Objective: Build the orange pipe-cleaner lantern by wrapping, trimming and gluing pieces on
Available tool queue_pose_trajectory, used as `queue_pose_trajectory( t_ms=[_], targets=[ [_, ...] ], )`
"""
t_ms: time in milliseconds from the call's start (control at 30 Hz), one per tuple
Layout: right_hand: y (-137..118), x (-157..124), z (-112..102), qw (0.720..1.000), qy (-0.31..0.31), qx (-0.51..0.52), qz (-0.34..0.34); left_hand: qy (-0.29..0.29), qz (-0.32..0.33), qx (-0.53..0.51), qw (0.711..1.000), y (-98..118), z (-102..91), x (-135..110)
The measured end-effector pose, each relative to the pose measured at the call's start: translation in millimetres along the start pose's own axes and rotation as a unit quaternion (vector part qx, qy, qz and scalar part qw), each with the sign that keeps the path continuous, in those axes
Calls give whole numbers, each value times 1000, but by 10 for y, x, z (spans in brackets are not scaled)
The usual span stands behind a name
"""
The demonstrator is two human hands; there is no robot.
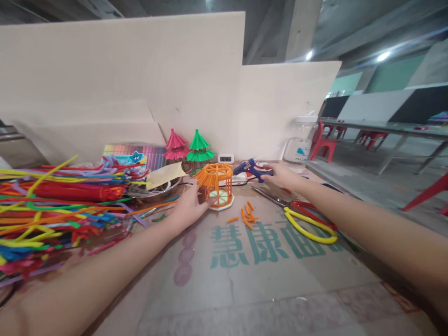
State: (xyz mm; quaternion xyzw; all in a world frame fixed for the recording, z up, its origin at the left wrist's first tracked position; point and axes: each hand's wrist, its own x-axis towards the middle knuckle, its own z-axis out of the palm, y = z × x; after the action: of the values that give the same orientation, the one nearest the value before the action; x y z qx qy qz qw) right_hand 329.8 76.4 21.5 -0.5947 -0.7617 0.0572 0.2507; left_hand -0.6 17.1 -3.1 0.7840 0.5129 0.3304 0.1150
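An orange pavilion model (214, 176) of fuzzy craft stems, with a slatted half-covered roof and a pale octagonal base, stands on the cardboard. My left hand (191, 203) grips its left side, the thumb at the base; some fingers are hidden behind it. My right hand (282, 177) reaches past the scissors and closes at the handle of a blue hot glue gun (249, 169), whose nozzle points left. Short cut orange stem pieces (248, 215) lie in front of the model. Scissors (292, 210) with red and yellow handles rest under my right forearm.
Many coloured pipe cleaners (52, 200) heap up at the left, by a marker set (136, 156). Pink (173, 147) and green (198, 147) tiered models stand behind, near a small digital clock (226, 158). A plastic bottle (299, 142) stands at the back right against the board.
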Motion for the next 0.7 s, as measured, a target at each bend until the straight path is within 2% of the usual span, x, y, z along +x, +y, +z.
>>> queue_pose_trajectory(
  t_ms=[233,367,500,600,700],
  targets=[
    [-46,386,249,997,-35,60,35,-2,57,-40,998,-123,47,29],
    [-136,450,400,996,-17,59,58,-17,52,-69,996,-115,51,18],
    [-157,396,425,993,16,80,84,-46,19,-81,995,-33,0,-3],
    [-167,270,331,987,31,125,96,-47,2,-49,998,34,-28,-16],
    [-215,86,217,976,34,190,100,-32,12,-36,999,79,-26,-18]
  ],
)
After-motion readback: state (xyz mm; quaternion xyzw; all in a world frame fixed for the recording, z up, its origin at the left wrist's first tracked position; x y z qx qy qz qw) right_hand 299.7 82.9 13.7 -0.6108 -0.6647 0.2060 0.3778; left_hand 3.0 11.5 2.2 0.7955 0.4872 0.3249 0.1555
